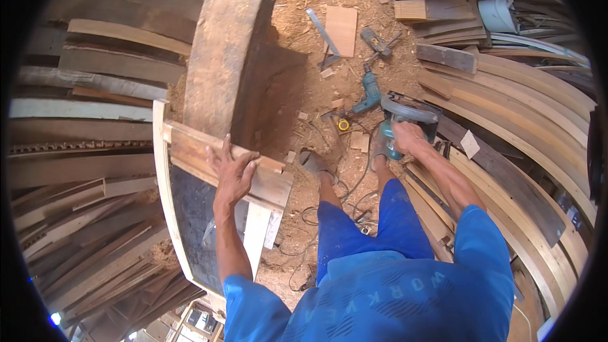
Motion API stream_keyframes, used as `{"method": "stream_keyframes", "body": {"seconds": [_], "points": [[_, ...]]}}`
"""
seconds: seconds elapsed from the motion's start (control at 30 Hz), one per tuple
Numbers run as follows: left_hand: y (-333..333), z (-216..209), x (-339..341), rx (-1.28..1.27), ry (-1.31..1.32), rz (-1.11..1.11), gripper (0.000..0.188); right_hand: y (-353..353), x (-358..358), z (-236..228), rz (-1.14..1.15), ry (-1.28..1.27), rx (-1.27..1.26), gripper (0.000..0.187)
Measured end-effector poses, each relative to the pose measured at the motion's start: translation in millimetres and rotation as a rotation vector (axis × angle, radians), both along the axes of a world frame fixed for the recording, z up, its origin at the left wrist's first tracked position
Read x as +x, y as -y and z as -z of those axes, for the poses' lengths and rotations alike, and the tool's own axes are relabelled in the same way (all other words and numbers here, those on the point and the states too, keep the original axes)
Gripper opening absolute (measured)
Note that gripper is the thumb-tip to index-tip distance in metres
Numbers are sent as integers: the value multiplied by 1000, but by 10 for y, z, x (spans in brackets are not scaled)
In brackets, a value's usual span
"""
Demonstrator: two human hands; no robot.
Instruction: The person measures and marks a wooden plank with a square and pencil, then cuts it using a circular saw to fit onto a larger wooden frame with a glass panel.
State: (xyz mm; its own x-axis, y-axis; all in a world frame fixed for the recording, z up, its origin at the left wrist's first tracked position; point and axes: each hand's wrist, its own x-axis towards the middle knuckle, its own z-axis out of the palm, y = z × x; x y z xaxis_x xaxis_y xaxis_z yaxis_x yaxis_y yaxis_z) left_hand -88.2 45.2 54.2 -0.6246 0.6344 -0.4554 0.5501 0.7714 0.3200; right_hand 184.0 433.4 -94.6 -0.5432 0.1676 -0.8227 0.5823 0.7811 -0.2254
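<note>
My left hand (233, 174) lies with fingers spread on a short wooden board (190, 152). Under that board is a pale wooden frame (166, 202) around a dark panel (197, 228). Out to the right, my right hand (408, 138) grips a teal circular saw (411, 110) by its handle. The saw is held low near my right leg, apart from the board; its blade edge is hard to make out. Near the saw, a teal power drill (369, 93) lies on the ground, with a yellow tape measure (343, 125) just below it.
A thick timber beam (218, 57) extends away beyond the board. Stacked planks line the left (114, 63) and right (532, 101). On the sawdust-covered floor lie a try square (322, 33), a flat wooden piece (342, 30), another tool (376, 42) and loose cables (309, 215) by my feet.
</note>
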Motion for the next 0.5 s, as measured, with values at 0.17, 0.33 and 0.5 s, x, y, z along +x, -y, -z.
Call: {"method": "stream_keyframes", "body": {"seconds": [0.17,0.33,0.5], "points": [[71,53,-26,26,151,-22,20,-79,-82,611,-63,9,115,30],[304,244,89,289,15,-130,22,-265,40,1487,-92,-58,244,19],[144,128,142,189,-26,-166,36,-651,68,2207,-181,-52,367,19]]}}
